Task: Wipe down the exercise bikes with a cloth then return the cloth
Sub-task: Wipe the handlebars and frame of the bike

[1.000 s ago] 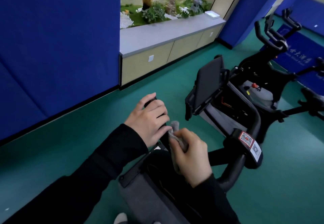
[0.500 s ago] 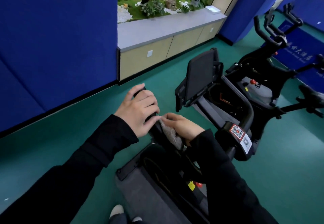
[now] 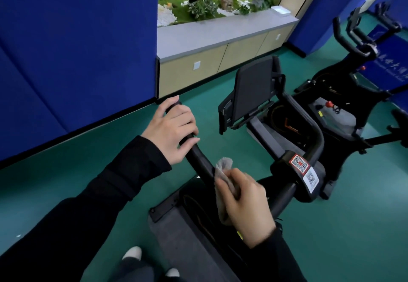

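Left grip [image 3: 170, 131] on handlebar [image 3: 199, 160] end; right grip [image 3: 245, 204] with cloth [image 3: 224, 164] lower on same bar; console [image 3: 251, 89] ahead of both; 2nd bike [image 3: 344, 105] right of console; surface [image 3: 209, 34] behind

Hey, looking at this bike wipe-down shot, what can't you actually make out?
All in the head view:
- Tip of the handlebar: covered by the gripping left hand.
- Most of the cloth: hidden inside the right hand.
- Print on the white sticker: too small to read.
- Lettering on the blue banner: cut off by the right edge.
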Action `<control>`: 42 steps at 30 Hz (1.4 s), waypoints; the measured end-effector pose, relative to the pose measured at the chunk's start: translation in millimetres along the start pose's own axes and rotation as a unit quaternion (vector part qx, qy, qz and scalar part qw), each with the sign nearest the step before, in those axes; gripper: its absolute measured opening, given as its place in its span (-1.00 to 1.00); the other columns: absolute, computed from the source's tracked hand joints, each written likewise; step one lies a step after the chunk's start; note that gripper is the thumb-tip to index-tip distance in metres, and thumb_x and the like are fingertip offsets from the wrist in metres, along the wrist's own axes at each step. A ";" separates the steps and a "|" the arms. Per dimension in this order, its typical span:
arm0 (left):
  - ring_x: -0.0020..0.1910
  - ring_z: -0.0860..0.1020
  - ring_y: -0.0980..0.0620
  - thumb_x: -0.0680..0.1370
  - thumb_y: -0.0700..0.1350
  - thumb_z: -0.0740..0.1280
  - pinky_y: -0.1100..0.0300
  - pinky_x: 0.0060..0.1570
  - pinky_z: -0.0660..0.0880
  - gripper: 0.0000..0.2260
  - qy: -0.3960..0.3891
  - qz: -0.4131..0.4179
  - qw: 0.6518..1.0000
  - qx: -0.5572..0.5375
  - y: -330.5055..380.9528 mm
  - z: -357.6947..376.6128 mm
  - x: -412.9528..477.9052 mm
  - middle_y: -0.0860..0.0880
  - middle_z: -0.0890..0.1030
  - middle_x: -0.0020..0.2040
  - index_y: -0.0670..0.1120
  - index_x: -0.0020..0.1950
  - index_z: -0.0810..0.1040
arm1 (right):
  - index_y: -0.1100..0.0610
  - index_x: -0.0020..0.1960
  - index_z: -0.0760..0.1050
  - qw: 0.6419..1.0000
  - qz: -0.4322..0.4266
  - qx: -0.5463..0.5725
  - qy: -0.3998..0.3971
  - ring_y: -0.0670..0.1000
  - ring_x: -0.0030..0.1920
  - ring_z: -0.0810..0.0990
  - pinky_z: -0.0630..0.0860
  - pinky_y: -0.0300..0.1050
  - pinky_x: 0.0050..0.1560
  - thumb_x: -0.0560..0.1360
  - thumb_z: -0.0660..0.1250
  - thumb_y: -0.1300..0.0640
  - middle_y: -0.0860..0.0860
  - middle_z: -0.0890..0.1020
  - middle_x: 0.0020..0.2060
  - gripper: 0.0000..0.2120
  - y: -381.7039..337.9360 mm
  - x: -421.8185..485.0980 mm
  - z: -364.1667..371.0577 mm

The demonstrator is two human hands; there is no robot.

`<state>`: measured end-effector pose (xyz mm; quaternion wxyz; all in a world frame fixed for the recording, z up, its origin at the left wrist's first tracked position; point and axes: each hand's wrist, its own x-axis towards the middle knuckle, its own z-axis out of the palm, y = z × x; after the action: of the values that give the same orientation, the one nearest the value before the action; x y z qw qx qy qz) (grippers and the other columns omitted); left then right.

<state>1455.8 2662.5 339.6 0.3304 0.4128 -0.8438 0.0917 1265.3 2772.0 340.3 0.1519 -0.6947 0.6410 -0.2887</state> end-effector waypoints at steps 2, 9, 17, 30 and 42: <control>0.04 0.43 0.05 0.48 -0.01 0.27 0.08 0.41 0.03 -0.82 0.003 0.008 1.000 0.003 -1.7 2.1 -1.0 0.05 0.56 -0.21 -0.06 -0.21 0.60 | 0.15 -0.10 0.58 0.999 0.009 0.003 0.050 0.03 -0.23 0.55 0.44 -0.15 -0.16 0.49 0.38 0.15 0.03 0.56 -0.25 -0.94 -2.9 -10.1 9.6; 0.04 0.45 0.04 0.50 0.00 0.29 0.00 0.36 0.15 -0.81 0.014 0.059 0.998 0.006 -13.6 6.3 -1.1 0.03 0.59 -0.19 -0.07 -0.20 0.61 | 0.18 -0.09 0.61 0.984 0.044 -0.044 0.168 0.06 -0.22 0.55 0.44 -0.16 -0.16 0.49 0.33 0.10 0.03 0.54 -0.25 -0.84 -3.9 -16.2 31.4; 0.01 0.56 -0.03 0.51 -0.01 0.29 -0.01 0.32 0.21 -0.81 0.023 0.089 0.996 -0.008 -18.3 10.4 -2.0 0.01 0.60 -0.16 -0.08 -0.19 0.60 | 0.21 -0.11 0.62 0.910 0.118 -0.149 0.369 0.11 -0.15 0.50 0.37 -0.06 -0.09 0.51 0.26 0.11 0.10 0.56 -0.20 -0.78 -32.1 -15.6 78.5; 0.04 0.44 -0.02 0.54 -0.03 0.21 0.04 0.38 0.07 -0.78 0.050 0.105 0.993 -0.029 -23.7 19.0 -2.8 -0.03 0.57 -0.17 -0.11 -0.19 0.55 | 0.24 -0.03 0.63 0.831 0.193 -0.190 0.486 0.13 0.00 0.50 0.41 0.00 0.03 0.49 0.32 0.24 0.16 0.57 -0.10 -0.87 -48.5 -12.7 107.9; 0.04 0.44 -0.03 0.55 -0.03 0.22 0.04 0.38 0.05 -0.78 0.039 0.109 0.993 -0.025 -24.7 20.0 -2.9 -0.03 0.57 -0.17 -0.11 -0.19 0.55 | 0.26 0.01 0.60 0.811 0.195 -0.166 0.526 0.14 0.08 0.45 0.47 0.11 0.06 0.48 0.36 0.29 0.17 0.48 0.03 -0.87 -52.6 -21.1 136.3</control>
<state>1466.1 2640.0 319.6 0.3612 0.3059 -0.8724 0.1216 1388.5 2777.9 259.3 -0.2733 -0.3120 0.7828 -0.4639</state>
